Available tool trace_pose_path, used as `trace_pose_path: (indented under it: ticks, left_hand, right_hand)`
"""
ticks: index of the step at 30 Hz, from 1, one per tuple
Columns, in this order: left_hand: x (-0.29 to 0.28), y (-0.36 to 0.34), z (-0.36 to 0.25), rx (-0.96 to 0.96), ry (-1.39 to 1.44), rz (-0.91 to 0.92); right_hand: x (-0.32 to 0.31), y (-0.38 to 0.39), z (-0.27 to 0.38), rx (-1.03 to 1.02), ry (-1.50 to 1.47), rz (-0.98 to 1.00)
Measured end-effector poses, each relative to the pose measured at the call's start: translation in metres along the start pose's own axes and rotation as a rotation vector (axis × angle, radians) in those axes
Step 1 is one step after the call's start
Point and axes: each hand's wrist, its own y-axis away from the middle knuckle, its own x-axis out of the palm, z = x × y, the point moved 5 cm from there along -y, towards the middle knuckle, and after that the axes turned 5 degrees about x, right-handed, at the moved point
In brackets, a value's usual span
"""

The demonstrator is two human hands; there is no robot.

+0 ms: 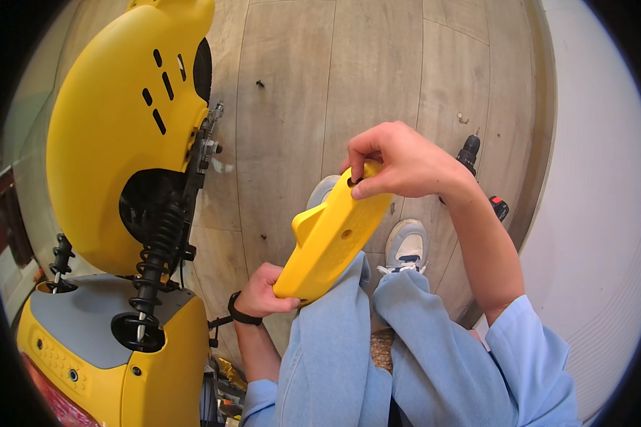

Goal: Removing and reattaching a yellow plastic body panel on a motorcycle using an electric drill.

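A long yellow plastic cover (332, 238) lies slanted above my left thigh, with a raised fin on its left side and a round hole in its face. My left hand (267, 290) is closed round its lower end. At the upper end, my right hand (399, 160) has thumb and fingers pinched on the cover beside a dark hole. Whether a small dark part sits between those fingertips I cannot make out.
On the left stands a yellow scooter-like vehicle body (92, 156) with black coil-spring shock absorbers (153, 260) and a grey-topped yellow section (157, 384). A cordless drill (468, 153) lies on the wood-look floor (285, 135) by the right wall. A small dark screw-like piece (260, 84) lies farther off.
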Motion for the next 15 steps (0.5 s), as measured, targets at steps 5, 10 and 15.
trace_pose_path:
  ticks: [5,10,15]
  left_hand:
    - [0.002,-0.002,0.001,-0.022,0.027,0.015]
    - [0.002,-0.003,0.000,-0.028,-0.005,0.012]
    - [-0.008,0.015,0.003,-0.005,-0.031,-0.006]
  right_hand:
    - [-0.001,0.002,0.001,-0.040,0.019,-0.016]
    - [0.008,-0.010,-0.016,-0.079,-0.121,-0.011]
    - [0.024,-0.042,-0.024,-0.157,-0.356,0.280]
